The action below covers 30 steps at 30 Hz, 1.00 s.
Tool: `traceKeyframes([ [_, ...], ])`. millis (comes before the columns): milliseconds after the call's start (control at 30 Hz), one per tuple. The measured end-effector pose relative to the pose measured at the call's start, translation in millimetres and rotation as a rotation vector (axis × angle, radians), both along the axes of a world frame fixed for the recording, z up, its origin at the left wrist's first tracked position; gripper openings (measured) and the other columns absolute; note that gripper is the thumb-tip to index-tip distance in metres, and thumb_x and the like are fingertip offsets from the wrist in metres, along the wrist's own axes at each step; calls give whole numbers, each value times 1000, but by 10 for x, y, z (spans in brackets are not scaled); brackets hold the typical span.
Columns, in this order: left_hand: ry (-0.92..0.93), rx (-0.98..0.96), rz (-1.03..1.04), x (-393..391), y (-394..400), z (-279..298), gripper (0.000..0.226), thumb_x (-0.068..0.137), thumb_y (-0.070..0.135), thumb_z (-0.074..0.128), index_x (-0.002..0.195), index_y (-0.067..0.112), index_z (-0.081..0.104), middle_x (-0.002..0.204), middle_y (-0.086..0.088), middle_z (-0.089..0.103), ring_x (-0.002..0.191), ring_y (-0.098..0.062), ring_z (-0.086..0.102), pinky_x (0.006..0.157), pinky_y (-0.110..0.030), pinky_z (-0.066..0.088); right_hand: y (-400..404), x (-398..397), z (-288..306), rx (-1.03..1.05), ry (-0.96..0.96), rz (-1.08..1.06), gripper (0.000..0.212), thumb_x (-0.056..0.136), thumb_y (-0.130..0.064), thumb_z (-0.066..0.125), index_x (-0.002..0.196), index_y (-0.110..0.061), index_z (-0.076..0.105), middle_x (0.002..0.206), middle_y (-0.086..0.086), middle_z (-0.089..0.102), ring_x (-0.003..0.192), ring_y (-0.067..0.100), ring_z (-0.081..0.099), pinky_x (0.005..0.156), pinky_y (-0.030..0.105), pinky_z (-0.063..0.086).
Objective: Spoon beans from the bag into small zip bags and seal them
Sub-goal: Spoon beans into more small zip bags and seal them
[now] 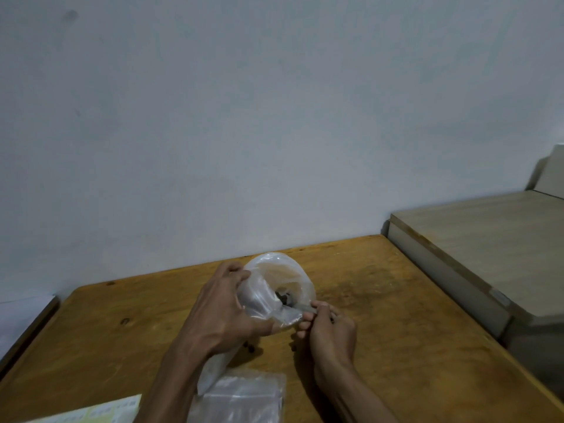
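Note:
A clear plastic bag [274, 279] stands open-mouthed on the wooden table [396, 315], held up by my left hand [222, 312], which grips its left side. My right hand [326, 325] pinches the handle of a spoon [300, 307] whose bowl reaches into the bag's mouth. Dark beans [285, 297] show inside at the spoon's tip. A few loose beans [251, 348] lie on the table under my left hand. A stack of small clear zip bags [241, 398] lies at the near edge between my forearms.
A sheet of pale yellow labels [103, 412] lies at the bottom left. A lighter wooden surface [488, 239] stands to the right of the table. A plain wall rises right behind the table's far edge.

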<state>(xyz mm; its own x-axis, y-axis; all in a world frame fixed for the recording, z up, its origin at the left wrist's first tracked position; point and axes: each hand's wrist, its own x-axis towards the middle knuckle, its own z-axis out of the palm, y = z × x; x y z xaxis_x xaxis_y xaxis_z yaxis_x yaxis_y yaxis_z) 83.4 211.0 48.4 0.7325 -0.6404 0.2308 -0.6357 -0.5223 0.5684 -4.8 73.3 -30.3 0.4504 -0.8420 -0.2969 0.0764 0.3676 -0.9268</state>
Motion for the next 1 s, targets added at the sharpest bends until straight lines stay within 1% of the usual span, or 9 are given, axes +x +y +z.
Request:
traceKeyframes([
  [67, 2, -5, -7, 46, 52, -7, 123, 37, 70, 84, 142, 15, 53, 136, 18, 36, 121, -8, 45, 103, -27, 44, -22, 10, 2, 33, -9, 11, 20, 101, -11, 50, 95, -7, 69, 61, 9, 67, 51, 21, 58, 57, 36, 51],
  [133, -4, 3, -11, 73, 93, -27, 118, 41, 64, 89, 142, 16, 52, 137, 19, 34, 123, -9, 43, 104, -29, 44, -18, -8, 14, -5, 5, 16, 21, 102, -13, 50, 94, -9, 69, 64, 10, 68, 52, 20, 59, 55, 35, 53],
  [300, -23, -7, -87, 73, 64, 6, 118, 37, 70, 80, 140, 20, 53, 134, 24, 33, 120, -3, 42, 94, -17, 37, 3, -11, 21, -92, 3, 89, 21, 102, -18, 50, 97, -12, 69, 70, 8, 70, 56, 15, 62, 55, 31, 55],
  [500, 18, -48, -71, 131, 113, -32, 115, 39, 57, 95, 139, 21, 52, 128, 31, 38, 118, 0, 46, 94, -15, 39, 11, -5, 1, -21, -9, 79, 19, 102, -17, 51, 98, -13, 69, 72, 8, 70, 61, 17, 62, 59, 32, 55],
  [633, 57, -39, -3, 166, 170, -94, 114, 40, 50, 98, 138, 20, 50, 129, 19, 46, 113, -4, 50, 85, -15, 40, -49, 13, -3, 87, -71, 90, 18, 102, -17, 52, 100, -9, 69, 70, 9, 69, 62, 21, 60, 71, 42, 56],
  [700, 103, -28, 41, 200, 195, -122, 114, 41, 46, 99, 138, 18, 48, 132, 13, 49, 111, -8, 51, 84, -19, 41, -88, 1, 34, 75, -85, 98, 19, 102, -16, 52, 100, -9, 69, 68, 8, 69, 60, 20, 60, 71, 42, 56],
  [767, 139, -6, 86, 215, 200, -143, 115, 41, 45, 99, 140, 16, 46, 134, 8, 51, 112, -13, 52, 85, -25, 42, -115, -23, 83, 56, -105, 103, 20, 103, -17, 51, 100, -8, 68, 67, 7, 68, 58, 17, 59, 64, 37, 55],
  [867, 177, 51, 105, 234, 202, -203, 119, 40, 48, 97, 142, 14, 46, 138, 6, 50, 116, -15, 52, 89, -27, 44, -151, -58, 159, 10, -118, 104, 21, 103, -18, 51, 99, -8, 69, 66, 6, 68, 58, 15, 60, 58, 31, 53],
  [1000, 221, 67, 114, 207, 199, -252, 124, 44, 46, 98, 148, 13, 39, 148, 3, 43, 128, -18, 46, 103, -34, 45, -164, -119, 285, -42, -114, 131, 23, 103, -16, 50, 98, -5, 69, 64, 5, 66, 57, 15, 60, 55, 30, 53],
])
